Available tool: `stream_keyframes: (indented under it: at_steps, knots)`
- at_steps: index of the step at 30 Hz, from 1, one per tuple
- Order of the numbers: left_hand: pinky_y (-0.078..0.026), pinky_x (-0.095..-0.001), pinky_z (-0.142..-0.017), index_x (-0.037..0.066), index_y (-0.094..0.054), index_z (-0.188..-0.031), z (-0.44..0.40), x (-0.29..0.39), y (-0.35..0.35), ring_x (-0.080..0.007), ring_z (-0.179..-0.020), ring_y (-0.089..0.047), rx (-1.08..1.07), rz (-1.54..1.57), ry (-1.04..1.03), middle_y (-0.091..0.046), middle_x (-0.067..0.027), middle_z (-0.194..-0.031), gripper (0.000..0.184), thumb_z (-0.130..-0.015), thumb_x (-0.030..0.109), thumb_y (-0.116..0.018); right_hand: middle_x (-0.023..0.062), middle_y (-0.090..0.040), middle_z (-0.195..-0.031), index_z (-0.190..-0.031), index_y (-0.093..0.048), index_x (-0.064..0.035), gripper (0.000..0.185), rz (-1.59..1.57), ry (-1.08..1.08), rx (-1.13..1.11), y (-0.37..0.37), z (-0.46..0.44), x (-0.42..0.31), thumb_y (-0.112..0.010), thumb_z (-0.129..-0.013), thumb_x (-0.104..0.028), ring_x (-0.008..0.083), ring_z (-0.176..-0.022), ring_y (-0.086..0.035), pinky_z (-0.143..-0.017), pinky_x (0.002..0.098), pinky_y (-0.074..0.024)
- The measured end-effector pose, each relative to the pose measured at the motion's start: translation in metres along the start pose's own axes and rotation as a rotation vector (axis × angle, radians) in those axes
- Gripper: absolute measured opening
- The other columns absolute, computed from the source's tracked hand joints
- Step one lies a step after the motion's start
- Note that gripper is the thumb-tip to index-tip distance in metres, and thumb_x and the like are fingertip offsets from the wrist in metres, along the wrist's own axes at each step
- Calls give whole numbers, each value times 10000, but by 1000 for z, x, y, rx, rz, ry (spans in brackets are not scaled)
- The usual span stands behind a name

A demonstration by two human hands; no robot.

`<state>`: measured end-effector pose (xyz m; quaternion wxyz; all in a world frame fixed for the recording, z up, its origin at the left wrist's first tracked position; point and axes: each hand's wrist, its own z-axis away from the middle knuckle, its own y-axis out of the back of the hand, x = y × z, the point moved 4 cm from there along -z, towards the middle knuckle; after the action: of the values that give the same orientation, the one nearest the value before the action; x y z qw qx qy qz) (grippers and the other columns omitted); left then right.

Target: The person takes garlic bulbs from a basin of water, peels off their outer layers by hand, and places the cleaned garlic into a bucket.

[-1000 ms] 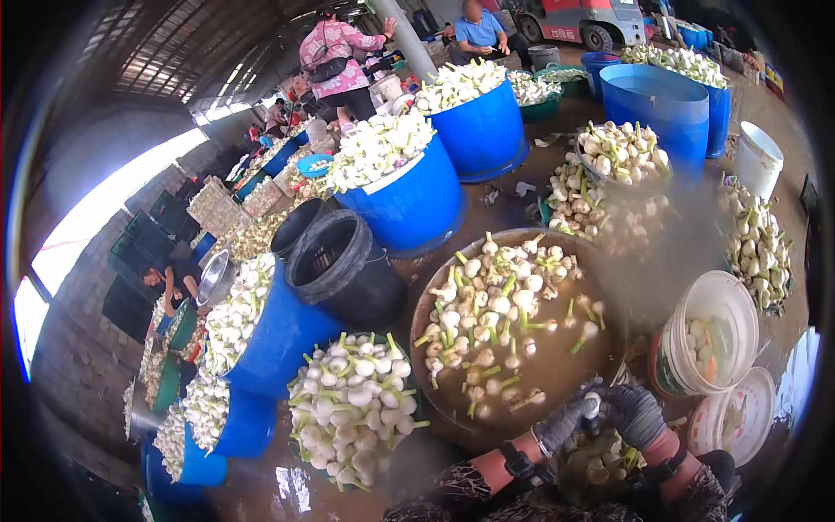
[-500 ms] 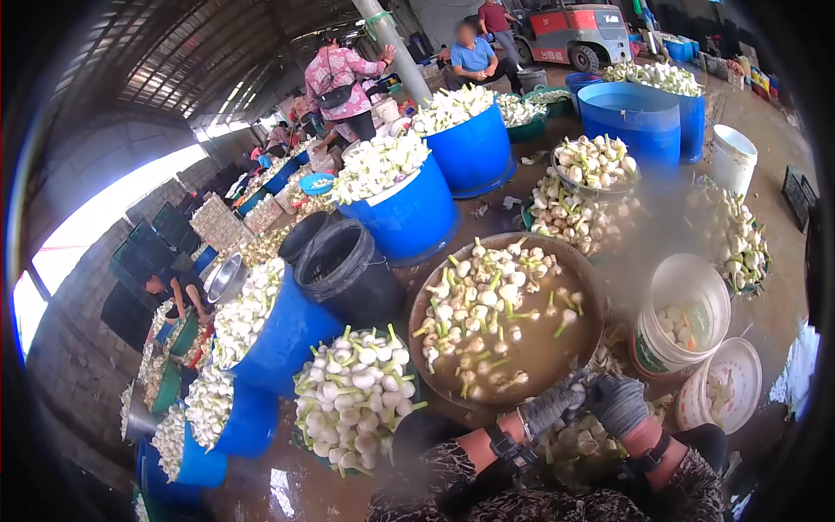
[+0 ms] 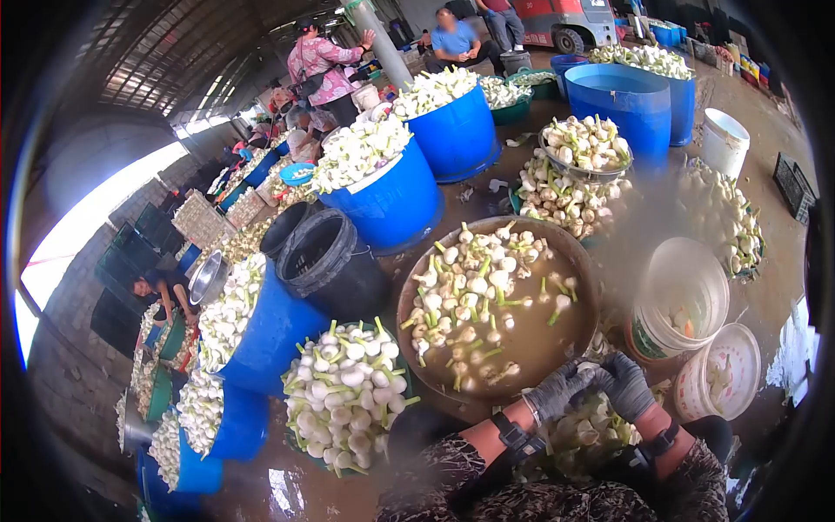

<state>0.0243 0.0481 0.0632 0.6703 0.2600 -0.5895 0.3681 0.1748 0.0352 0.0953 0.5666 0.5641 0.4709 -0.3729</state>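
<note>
My left hand (image 3: 557,391) and my right hand (image 3: 626,387), both in grey gloves, meet at the near rim of a wide round pan (image 3: 404,300). Their fingers are closed around a pale garlic bulb (image 3: 588,367), mostly covered by the gloves. Garlic bulbs with short green stems (image 3: 477,278) lie in murky brown water in the pan. Under my hands is a heap of pale, leafy garlic skins (image 3: 584,435). Left of my knees, clean white garlic bulbs (image 3: 348,387) are piled in a green basin.
Right of the pan stand a white bucket (image 3: 718,300) and a tilted white tub (image 3: 755,374). Blue barrels (image 3: 383,204) heaped with garlic and a black bucket (image 3: 344,270) stand to the left. Beyond are more garlic heaps (image 3: 565,200), seated and standing people, and a red forklift (image 3: 548,17).
My view has shifted slightly, so most of the scene sits further left and higher. Both hands remain together, slightly higher in view, with the fingers repositioned around the bulb.
</note>
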Motion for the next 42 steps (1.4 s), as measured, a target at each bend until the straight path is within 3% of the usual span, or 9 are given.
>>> stream_keyframes:
  at_steps: [5, 11, 17, 23, 26, 29, 32, 36, 42]
  knots:
    - [-395, -301, -1010, 47, -505, -1309, -8, -9, 10, -135, -1145, -493, 28, -283, -118, -561, -46, -1221, 417, -987, 310, -522, 33, -600, -741, -881, -589, 11, 171, 23, -225, -20, 7, -4, -4, -693, -861, -124, 88, -691, -512, -619, 287, -471]
    - [-412, -282, -986, 36, -491, -1329, -14, -22, 16, -106, -1087, -500, 65, -231, -117, -558, -18, -1174, 405, -968, 212, -548, 24, -614, -765, -855, -592, 6, 139, -289, -399, 35, 5, -6, 8, -672, -876, -105, 101, -706, -547, -640, 285, -477]
    - [-477, -277, -842, 62, -604, -1136, -15, -9, 14, -93, -935, -538, 180, -71, -72, -601, -9, -1042, 308, -961, 314, -575, 121, -535, -671, -822, -544, -39, 243, 297, 63, 201, 8, -4, -6, -708, -848, -216, 210, -574, -495, -570, 355, -446]
    - [-576, -430, -840, 19, -477, -1304, -11, -13, -2, -259, -1035, -598, 109, 567, 19, -570, -129, -1151, 411, -935, 165, -586, 82, -647, -754, -948, -650, 1, 251, -190, -368, 85, 39, -19, 55, -547, -960, -227, 158, -649, -602, -621, 311, -503]
    - [-545, -478, -894, 48, -477, -1318, -13, -8, -2, -319, -1090, -585, -119, 846, -24, -544, -168, -1232, 426, -929, 182, -587, 100, -651, -766, -951, -649, -10, 315, -23, -226, 147, 54, -13, 52, -530, -967, -301, 190, -673, -619, -668, 360, -518]
    - [-527, -460, -919, 39, -488, -1299, -12, 0, -4, -311, -1105, -580, -70, 957, -14, -555, -153, -1239, 416, -920, 159, -608, 25, -660, -836, -1010, -639, 2, 327, 920, -181, -12, 57, -7, 65, -594, -947, -316, 158, -765, -601, -705, 341, -504]
    - [-493, -329, -950, 13, -486, -1295, -15, 7, 2, -211, -1130, -565, 174, 128, -254, -550, -112, -1281, 374, -946, 120, -566, 159, -681, -931, -1173, -608, -46, 546, 128, -364, -148, 43, 1, 65, -465, -957, -527, 199, -935, -646, -836, 396, -507]
    - [-469, -297, -966, 47, -475, -1342, -21, -4, -11, -177, -1161, -549, 98, -37, -200, -569, -89, -1283, 393, -967, 141, -544, 91, -644, -763, -1078, -593, -31, 442, -597, -782, -426, 8, 21, 17, -542, -947, -450, 179, -617, -615, -654, 364, -581]
    - [-492, -338, -955, 11, -455, -1342, -13, -18, 10, -203, -1102, -584, 334, 264, -99, -589, -127, -1229, 390, -970, 108, -520, -46, -485, -612, -925, -557, -123, 133, -1088, -360, 812, 104, 4, 74, -614, -927, -243, 124, -462, -457, -726, 462, -539]
